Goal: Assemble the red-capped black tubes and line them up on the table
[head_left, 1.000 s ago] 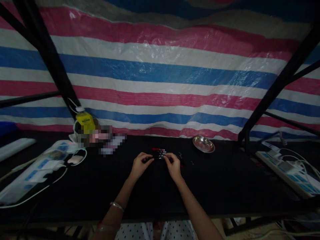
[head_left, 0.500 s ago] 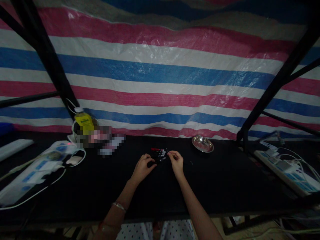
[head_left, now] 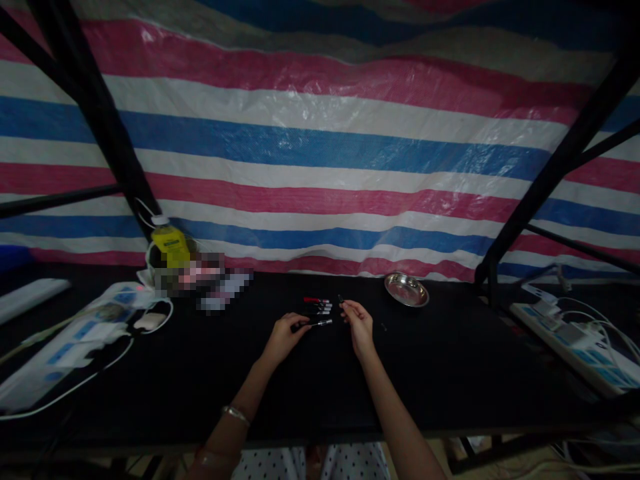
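Observation:
At the middle of the black table, my left hand (head_left: 284,340) is closed, pinching a slim dark pen (head_left: 324,323) by one end. Its pale, printed end points right, towards my other hand. My right hand (head_left: 358,327) is closed too, with a small dark piece (head_left: 341,299) between thumb and fingertips. It resembles a pen cap, but is too small to be sure. Just beyond my left hand lie a red pen (head_left: 315,300) and a few black pens (head_left: 316,311), side by side with their pale ends to the right.
A shiny round metal dish (head_left: 407,289) stands at the back right. Small slender bits (head_left: 384,327) lie right of my right hand. Power strips with cables sit at left (head_left: 75,340) and right (head_left: 575,340). A yellow bottle (head_left: 170,245) is at the back left.
My right hand has moved slightly right, away from the pens, with the small dark piece. The pen in my left hand now lies nearly level, apart from the row.

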A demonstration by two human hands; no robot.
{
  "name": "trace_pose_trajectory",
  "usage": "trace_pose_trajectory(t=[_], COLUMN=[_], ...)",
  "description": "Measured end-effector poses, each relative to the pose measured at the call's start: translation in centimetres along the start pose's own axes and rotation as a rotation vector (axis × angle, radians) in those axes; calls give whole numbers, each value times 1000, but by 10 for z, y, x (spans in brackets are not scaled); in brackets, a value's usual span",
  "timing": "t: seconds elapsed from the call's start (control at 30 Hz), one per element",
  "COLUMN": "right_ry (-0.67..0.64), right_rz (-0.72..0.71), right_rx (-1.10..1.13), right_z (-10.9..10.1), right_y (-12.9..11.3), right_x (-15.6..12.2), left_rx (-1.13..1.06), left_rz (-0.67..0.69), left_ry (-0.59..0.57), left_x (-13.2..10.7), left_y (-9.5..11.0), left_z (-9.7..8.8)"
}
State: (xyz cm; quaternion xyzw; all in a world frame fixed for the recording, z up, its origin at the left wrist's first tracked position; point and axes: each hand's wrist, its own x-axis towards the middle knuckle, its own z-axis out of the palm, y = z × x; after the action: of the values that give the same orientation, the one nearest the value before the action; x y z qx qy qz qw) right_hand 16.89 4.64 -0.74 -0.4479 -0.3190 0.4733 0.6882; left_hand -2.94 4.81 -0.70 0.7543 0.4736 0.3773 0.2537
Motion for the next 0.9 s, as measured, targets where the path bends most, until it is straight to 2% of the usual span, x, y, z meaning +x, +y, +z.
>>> trace_pose_trajectory(t=[0.23, 0.57, 0.9], right_ry=[-13, -3, -52], right_rz=[-10, -7, 5], right_rx=[32, 17, -59], right_z=[-1, 0, 1], right_y=[2, 1, -4], right_x=[1, 1, -4], left_rx=[20, -195, -272], left_rz=[19, -33, -55], left_ry=[-32, 172, 208], left_x=[1, 3, 5], left_y=[-9, -2, 5], left_z=[4, -5, -9])
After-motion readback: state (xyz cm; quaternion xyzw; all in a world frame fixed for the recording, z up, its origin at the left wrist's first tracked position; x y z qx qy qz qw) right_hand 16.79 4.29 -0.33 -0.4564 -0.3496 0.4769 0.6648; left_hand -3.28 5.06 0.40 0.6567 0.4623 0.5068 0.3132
